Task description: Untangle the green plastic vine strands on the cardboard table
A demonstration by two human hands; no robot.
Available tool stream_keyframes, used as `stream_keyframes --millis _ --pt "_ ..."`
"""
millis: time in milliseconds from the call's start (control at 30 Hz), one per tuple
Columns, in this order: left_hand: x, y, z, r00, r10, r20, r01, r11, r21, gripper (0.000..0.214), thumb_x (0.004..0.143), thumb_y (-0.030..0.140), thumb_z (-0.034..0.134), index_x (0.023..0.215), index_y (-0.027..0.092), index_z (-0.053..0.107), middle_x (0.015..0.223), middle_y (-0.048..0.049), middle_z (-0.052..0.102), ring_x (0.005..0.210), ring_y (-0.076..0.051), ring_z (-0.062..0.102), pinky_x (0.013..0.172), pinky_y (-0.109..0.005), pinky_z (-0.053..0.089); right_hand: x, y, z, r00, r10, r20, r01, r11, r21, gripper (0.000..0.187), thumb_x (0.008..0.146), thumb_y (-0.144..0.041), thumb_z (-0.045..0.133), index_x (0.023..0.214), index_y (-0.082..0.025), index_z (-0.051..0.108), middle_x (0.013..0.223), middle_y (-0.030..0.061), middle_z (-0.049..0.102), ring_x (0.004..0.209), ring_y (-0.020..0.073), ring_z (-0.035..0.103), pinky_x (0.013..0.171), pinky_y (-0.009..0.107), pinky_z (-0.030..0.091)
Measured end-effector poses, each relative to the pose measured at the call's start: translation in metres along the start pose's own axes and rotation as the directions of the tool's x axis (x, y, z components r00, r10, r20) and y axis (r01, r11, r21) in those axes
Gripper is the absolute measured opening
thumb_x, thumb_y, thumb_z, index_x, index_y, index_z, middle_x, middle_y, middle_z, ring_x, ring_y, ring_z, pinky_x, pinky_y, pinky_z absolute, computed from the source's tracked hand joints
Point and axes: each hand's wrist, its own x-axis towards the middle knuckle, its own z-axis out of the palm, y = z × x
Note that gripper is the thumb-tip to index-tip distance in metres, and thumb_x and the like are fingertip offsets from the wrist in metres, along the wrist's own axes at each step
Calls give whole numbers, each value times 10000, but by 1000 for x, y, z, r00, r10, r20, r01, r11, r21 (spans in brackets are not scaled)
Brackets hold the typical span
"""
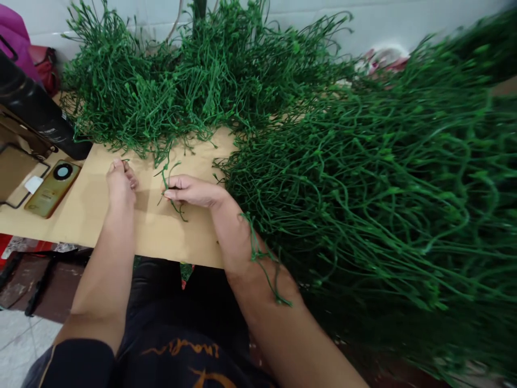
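Observation:
My right hand (188,190) pinches a green plastic-looking stem (166,175) with thin curling branches, just above the tan board (157,231). To its left, my left hand (122,180) is closed, fingers curled inward. A small bit of green shows at its fingertips, too little to name. Behind both hands lies a heap of green stems (177,81) with small budded tips. A much larger pile of the same stems (375,178) spreads on the right, beside my right forearm. One loose stem (266,258) rests on that forearm.
At the left, a gold phone (54,188) lies near a black bottle (40,108) and a wire-framed brown object (18,175). Purple and red bags (44,67) sit in the far left corner. A white tiled wall (375,21) stands behind the heaps.

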Motion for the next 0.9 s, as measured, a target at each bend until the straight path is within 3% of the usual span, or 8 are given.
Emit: stream_keyframes --millis 67,133,200,300,500,700,800,900 --pt "1 3 -4 999 4 51 -3 1000 -23 373 983 379 287 651 210 276 422 95 168 337 -52 140 368 -207 130 0 -3 4 987 16 -157 -2 996 88 177 778 -201 637 695 -150 490 570 -71 429 462 18 343 433 139 297" --pt "-2 4 -8 981 39 192 -42 999 15 417 941 496 373 646 213 286 428 95 170 342 -51 149 364 -206 140 1 -6 6 938 50 -344 17 982 190 162 828 -174 576 703 -155 474 575 -72 416 456 14 323 437 134 303" --pt "-8 3 -11 946 46 322 -67 996 54 464 887 590 424 640 215 307 434 94 171 346 -52 149 359 -209 153 3 -8 6 903 87 -421 24 968 250 160 857 -172 547 715 -159 474 574 -71 410 459 16 306 439 132 301" --pt "-16 2 -13 916 32 399 -64 996 67 479 859 611 459 632 209 332 437 96 168 348 -50 146 357 -206 162 4 -11 6 902 99 -421 14 966 258 161 834 -198 606 724 -162 494 563 -73 395 472 25 308 438 137 305" --pt "-18 -5 -9 905 29 424 -89 989 121 419 851 508 550 626 187 400 422 89 245 338 -33 188 354 -180 139 6 -13 11 871 91 -483 11 979 204 218 745 -223 715 758 -166 505 576 -84 376 502 30 307 428 151 272" --pt "-14 -10 -8 919 140 370 -171 984 54 475 786 608 583 613 187 446 423 79 264 339 -35 190 339 -198 153 7 -11 11 899 85 -430 24 970 241 246 801 -279 658 720 -176 450 531 -97 308 483 33 261 453 169 272" --pt "-15 -11 -10 902 219 371 -245 969 24 462 736 639 621 667 196 507 425 84 248 344 -43 214 342 -205 179 7 -9 9 911 68 -406 31 972 233 258 788 -296 675 724 -172 458 552 -88 349 496 32 278 478 178 290" --pt "-17 -12 -9 879 259 400 -296 955 32 465 604 595 756 731 199 548 478 77 383 389 -44 317 368 -200 246 8 -7 7 919 40 -393 47 976 211 328 721 -334 738 720 -175 450 579 -83 373 511 32 291 489 180 301"
